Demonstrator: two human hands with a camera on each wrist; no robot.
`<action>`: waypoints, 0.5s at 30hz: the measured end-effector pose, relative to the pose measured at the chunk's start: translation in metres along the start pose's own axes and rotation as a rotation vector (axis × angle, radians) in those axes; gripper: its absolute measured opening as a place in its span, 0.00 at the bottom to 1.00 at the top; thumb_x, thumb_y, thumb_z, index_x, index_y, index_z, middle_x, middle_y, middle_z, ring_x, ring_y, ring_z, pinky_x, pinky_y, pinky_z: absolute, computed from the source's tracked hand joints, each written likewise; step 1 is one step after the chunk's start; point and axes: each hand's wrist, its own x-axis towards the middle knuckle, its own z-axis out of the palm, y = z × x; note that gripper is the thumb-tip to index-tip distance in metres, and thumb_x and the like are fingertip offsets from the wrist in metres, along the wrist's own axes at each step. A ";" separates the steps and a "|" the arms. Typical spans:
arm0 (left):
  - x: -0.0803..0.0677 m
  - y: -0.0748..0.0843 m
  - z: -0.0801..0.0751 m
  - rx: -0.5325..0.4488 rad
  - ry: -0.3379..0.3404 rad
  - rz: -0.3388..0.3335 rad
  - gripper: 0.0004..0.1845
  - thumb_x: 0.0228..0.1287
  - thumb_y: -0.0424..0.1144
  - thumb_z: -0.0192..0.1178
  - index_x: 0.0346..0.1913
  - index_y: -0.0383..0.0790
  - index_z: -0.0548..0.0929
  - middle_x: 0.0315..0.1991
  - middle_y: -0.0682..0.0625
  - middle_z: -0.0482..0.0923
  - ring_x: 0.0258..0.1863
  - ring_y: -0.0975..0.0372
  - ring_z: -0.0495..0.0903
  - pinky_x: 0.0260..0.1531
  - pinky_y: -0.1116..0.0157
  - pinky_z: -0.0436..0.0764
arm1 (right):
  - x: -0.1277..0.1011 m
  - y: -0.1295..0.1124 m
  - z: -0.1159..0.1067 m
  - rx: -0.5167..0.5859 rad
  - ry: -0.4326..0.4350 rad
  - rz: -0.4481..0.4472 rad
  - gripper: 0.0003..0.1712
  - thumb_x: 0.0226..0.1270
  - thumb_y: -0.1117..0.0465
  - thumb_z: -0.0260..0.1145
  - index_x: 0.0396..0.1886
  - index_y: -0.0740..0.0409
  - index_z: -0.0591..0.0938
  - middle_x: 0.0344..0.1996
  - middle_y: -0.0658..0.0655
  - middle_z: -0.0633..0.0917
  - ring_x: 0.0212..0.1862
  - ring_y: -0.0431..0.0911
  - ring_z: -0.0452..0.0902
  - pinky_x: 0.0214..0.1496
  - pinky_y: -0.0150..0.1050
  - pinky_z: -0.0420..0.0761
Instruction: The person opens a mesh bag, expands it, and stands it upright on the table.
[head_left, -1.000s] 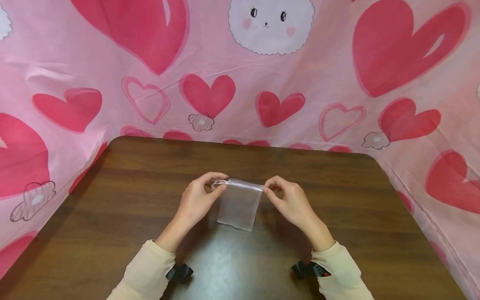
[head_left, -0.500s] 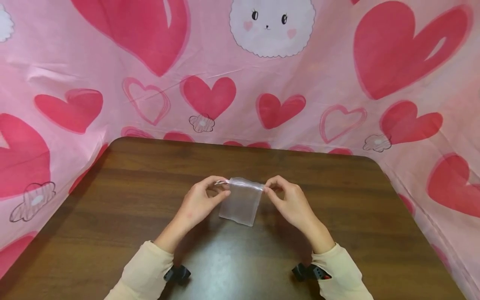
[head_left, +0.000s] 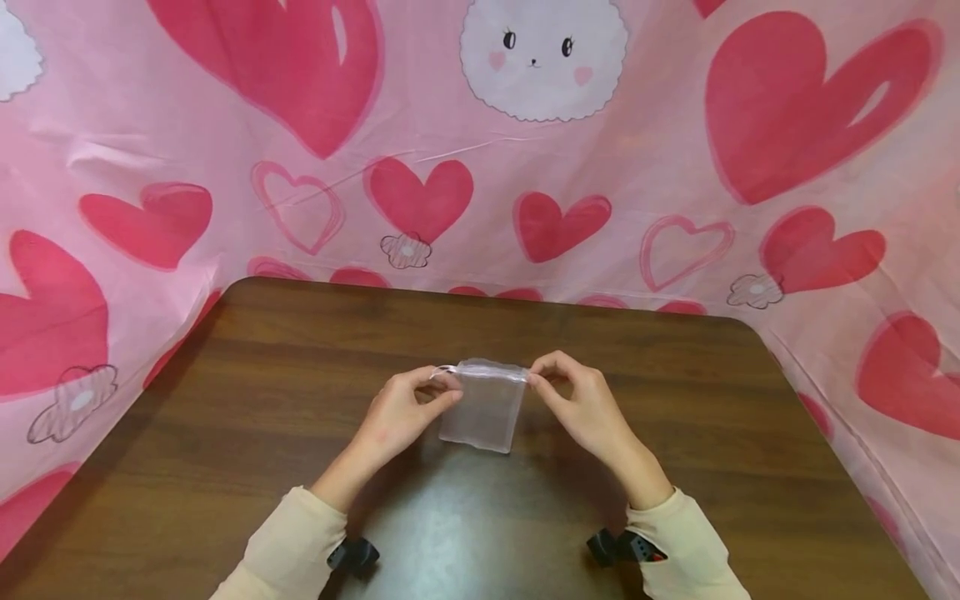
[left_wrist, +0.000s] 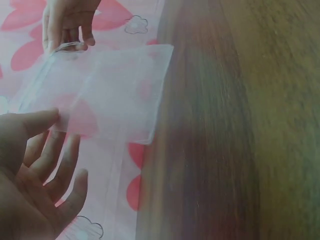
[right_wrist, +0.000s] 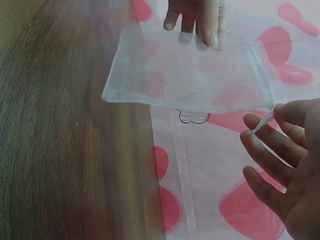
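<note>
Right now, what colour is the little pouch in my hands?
The pouch is sheer white, see-through mesh; the right wrist view shows it best.

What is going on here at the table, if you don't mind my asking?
A person holds a small sheer white drawstring pouch up over a dark wooden table. The left hand pinches one top corner, by the drawstring, and the right hand pinches the opposite top corner, so the pouch hangs between them with its bottom edge free. It looks flat and empty. A pink cloth printed with hearts hangs behind the table.
</note>
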 end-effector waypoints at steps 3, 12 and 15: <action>0.000 0.001 0.001 -0.001 0.025 0.004 0.04 0.60 0.37 0.71 0.37 0.47 0.87 0.36 0.57 0.86 0.34 0.64 0.83 0.38 0.62 0.80 | -0.001 -0.002 0.000 0.007 -0.006 0.017 0.05 0.65 0.64 0.70 0.38 0.55 0.83 0.34 0.48 0.86 0.36 0.40 0.81 0.42 0.48 0.81; 0.002 0.005 0.003 -0.032 0.041 0.042 0.04 0.60 0.37 0.71 0.37 0.45 0.87 0.35 0.55 0.87 0.32 0.63 0.82 0.38 0.59 0.80 | -0.006 0.001 0.002 -0.046 0.017 0.043 0.12 0.59 0.62 0.75 0.42 0.57 0.84 0.33 0.49 0.86 0.37 0.42 0.82 0.43 0.46 0.81; 0.003 0.007 0.003 -0.040 0.039 0.044 0.04 0.60 0.37 0.71 0.37 0.45 0.87 0.35 0.55 0.87 0.33 0.63 0.83 0.39 0.60 0.80 | -0.007 0.002 0.004 -0.061 0.022 0.054 0.12 0.58 0.62 0.76 0.41 0.58 0.85 0.32 0.49 0.86 0.36 0.43 0.81 0.42 0.49 0.82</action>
